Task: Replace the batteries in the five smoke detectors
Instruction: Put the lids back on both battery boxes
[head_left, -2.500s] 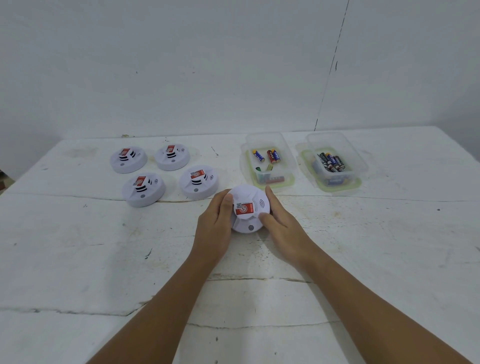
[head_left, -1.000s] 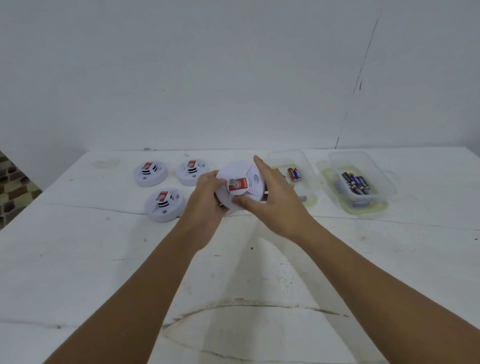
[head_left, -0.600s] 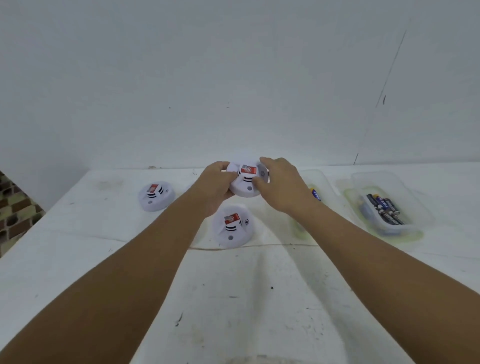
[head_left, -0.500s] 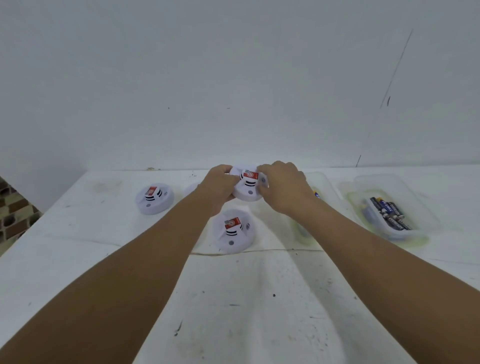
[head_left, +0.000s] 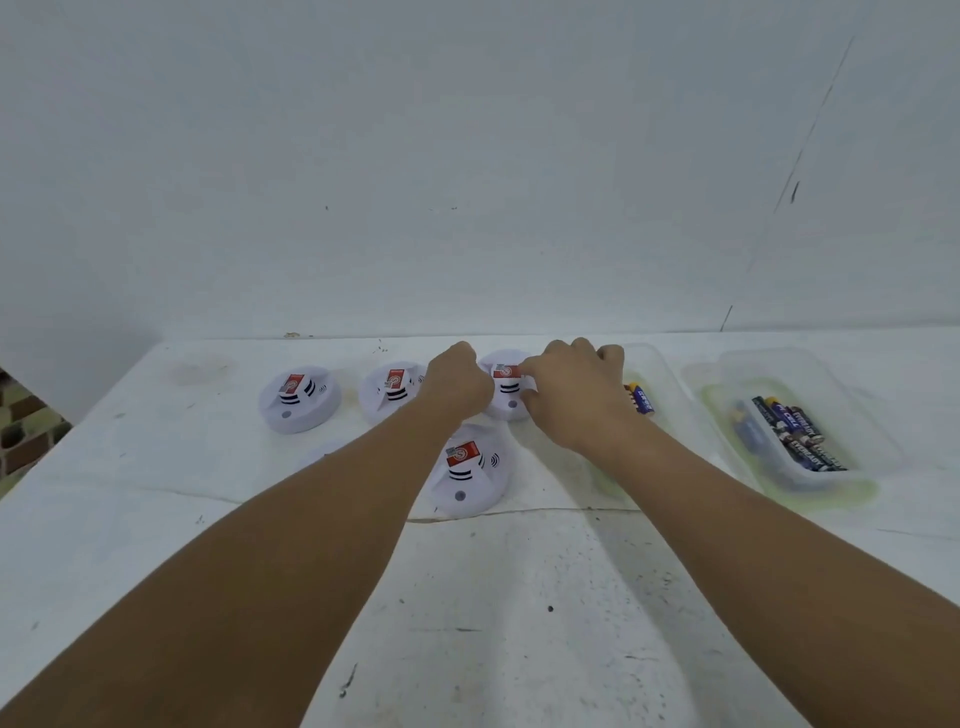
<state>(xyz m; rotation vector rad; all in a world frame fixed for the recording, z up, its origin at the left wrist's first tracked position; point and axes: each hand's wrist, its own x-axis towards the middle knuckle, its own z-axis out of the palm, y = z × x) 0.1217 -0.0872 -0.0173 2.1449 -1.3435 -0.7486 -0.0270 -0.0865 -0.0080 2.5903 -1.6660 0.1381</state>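
My left hand (head_left: 457, 387) and my right hand (head_left: 576, 400) grip a white smoke detector (head_left: 508, 397) with a red label from both sides, low at the table near its back edge. Three more white detectors show: one at far left (head_left: 300, 399), one beside my left hand (head_left: 390, 397), one nearer me under my left forearm (head_left: 467, 470). A sliver of another detector (head_left: 324, 451) peeks out beside my left forearm. Two clear tubs hold batteries: the nearer tub (head_left: 655, 374) partly behind my right hand, the right tub (head_left: 810, 410) with several dark batteries (head_left: 795, 436).
The white table (head_left: 519, 597) is scuffed, with a crack line across it. A white wall rises directly behind the back edge. A tiled floor (head_left: 26, 431) shows past the table's left edge.
Both hands lifted the detector from the table front, carried it away from me over the others, and lowered it to the back row. The camera tilted up.
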